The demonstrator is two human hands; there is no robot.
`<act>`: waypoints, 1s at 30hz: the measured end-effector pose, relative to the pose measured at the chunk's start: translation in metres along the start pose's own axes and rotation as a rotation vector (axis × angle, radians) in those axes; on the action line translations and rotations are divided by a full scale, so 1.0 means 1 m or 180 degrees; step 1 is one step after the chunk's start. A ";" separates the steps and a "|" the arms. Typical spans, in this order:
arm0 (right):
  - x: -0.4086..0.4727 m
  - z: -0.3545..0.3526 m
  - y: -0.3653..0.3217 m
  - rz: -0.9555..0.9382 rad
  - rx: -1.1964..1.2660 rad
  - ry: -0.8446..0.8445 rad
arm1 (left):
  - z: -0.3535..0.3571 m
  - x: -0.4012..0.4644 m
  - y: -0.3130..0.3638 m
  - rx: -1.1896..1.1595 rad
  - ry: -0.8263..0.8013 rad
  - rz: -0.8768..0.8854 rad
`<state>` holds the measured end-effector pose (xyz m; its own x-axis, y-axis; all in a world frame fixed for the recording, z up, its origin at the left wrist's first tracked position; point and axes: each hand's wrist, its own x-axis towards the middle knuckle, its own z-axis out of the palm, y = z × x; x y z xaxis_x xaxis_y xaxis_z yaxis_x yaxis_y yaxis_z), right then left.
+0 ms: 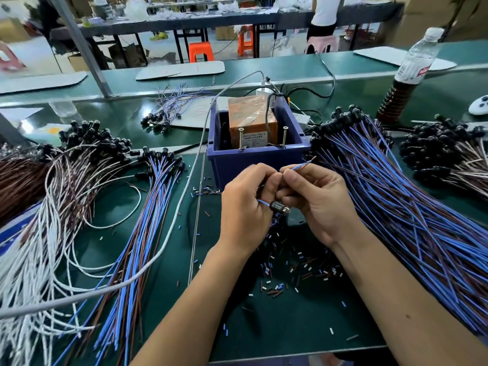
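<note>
One blue-brown lead [301,165], black socket [280,207] hanging off it, sits just above the bench [303,326] in front of the blue bin [250,165]. Left hand [245,207] and right hand [317,204] both pinch it. Risk: a loose pinch drops it into the offcuts [303,270], or it snags the wire bundle [422,220] at right.

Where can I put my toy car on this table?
The green mat between the two forearms, at the near edge, has few cut bits. Inside the white wire loop is mostly bare. Both sides are heaped with wire bundles, and many more bits litter the mat below the left hand and right hand gripping a wire.
</note>
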<state>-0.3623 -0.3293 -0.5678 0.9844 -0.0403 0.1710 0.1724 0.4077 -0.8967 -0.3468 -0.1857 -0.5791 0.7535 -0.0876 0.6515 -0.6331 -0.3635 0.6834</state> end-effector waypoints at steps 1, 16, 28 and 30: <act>0.000 -0.001 -0.001 0.0010 0.0039 0.0016 | -0.001 0.000 0.000 -0.0126 -0.0100 -0.0088; 0.003 -0.010 -0.007 0.0058 0.0059 0.0373 | -0.015 0.003 -0.011 0.0684 -0.0477 0.0097; 0.005 -0.010 0.000 -0.0008 -0.0579 0.0282 | -0.013 0.002 -0.010 0.0213 -0.0564 -0.0225; 0.005 -0.010 0.000 0.0042 -0.0595 0.0285 | -0.014 0.002 -0.008 0.0229 -0.0631 -0.0240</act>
<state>-0.3570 -0.3389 -0.5716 0.9843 -0.1205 0.1293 0.1546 0.2325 -0.9602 -0.3424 -0.1700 -0.5791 0.8228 -0.2358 0.5171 -0.5648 -0.4405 0.6978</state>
